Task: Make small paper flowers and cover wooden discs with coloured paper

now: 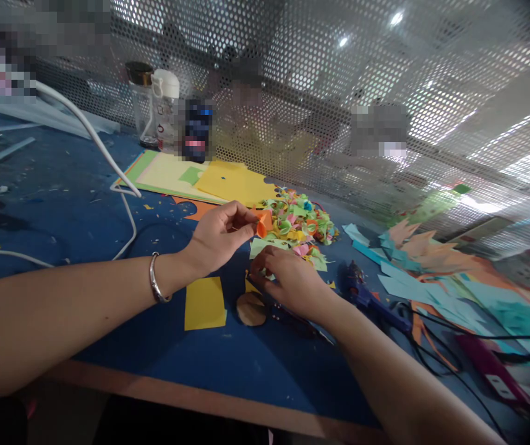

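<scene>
My left hand (222,238) is closed in a pinch on a small curled orange paper piece (263,224), held up at the edge of a heap of coloured paper scraps (299,219). Just right of it, my right hand (290,281) is low over the table with its fingers curled. A small bit of yellow paper (250,285) shows by its fingertips; what they grip, if anything, is hidden. Partly beneath this hand lies a dark tool with a pointed metal tip (324,335). A round brown disc (251,309) and a square of yellow paper (205,303) lie nearby.
At right are a blue glue gun (376,301), cables, a purple power strip (494,371) and blue and orange paper pieces (436,290). Coloured sheets (167,175), two bottles (166,111) and a phone (196,131) stand or lie behind. A white cable (91,127) arches at left.
</scene>
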### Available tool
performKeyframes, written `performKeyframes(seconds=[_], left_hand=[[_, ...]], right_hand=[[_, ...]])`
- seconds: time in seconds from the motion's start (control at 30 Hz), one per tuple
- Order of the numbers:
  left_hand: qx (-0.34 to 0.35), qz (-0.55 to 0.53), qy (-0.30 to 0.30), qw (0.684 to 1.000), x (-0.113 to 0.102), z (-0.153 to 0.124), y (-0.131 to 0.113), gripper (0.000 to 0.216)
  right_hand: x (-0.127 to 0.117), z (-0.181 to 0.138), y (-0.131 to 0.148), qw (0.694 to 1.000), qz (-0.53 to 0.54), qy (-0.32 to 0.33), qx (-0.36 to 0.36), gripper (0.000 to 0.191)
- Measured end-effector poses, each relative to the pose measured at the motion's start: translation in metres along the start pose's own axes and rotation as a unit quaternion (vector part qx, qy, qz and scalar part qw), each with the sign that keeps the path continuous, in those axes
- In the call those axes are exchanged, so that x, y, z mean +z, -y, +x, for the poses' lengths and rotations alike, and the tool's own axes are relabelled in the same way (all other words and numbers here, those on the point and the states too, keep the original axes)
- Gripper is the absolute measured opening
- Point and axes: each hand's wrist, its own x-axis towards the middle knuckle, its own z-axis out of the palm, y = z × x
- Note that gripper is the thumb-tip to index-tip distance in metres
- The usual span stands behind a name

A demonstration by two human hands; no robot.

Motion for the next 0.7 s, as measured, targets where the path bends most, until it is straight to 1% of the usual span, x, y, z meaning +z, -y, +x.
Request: performKeyframes(seconds=[0.1, 0.2, 0.27, 0.37, 0.5, 0.6, 0.7], left_hand=[[0.0, 0.013, 0.004, 1.0, 0.0, -0.001, -0.002, 0.011], [0.003, 0.046, 0.009, 0.999, -0.001, -0.002, -0.003, 0.01], [0.004, 0.064, 0.018, 0.998, -0.001, -0.003, -0.003, 0.012], [-0.004, 0.075, 0.043, 0.996, 0.001, -0.006, -0.003, 0.015], [0.003, 0.102, 0.064, 0.993, 0.004, -0.012, -0.004, 0.012], [0.019, 0.145, 0.075, 0.986, 0.005, -0.016, -0.009, 0.006], [0.042, 0.176, 0.092, 0.979, 0.007, -0.019, -0.015, 0.002]], right_hand=[[-0.002, -0.002, 0.0, 1.0, 0.019, -0.016, 0.008, 0.014], [-0.009, -0.01, -0.003, 0.997, 0.052, -0.054, -0.001, 0.01], [-0.015, -0.018, -0.005, 0.993, 0.071, -0.097, -0.008, 0.01], [-0.022, -0.03, -0.008, 0.981, 0.095, -0.17, 0.004, 0.008], [-0.028, -0.037, -0.009, 0.962, 0.1, -0.255, -0.001, 0.008], [-0.028, -0.037, -0.007, 0.954, 0.089, -0.285, -0.018, 0.007], [-0.028, -0.038, -0.004, 0.953, 0.077, -0.29, -0.035, 0.008]])
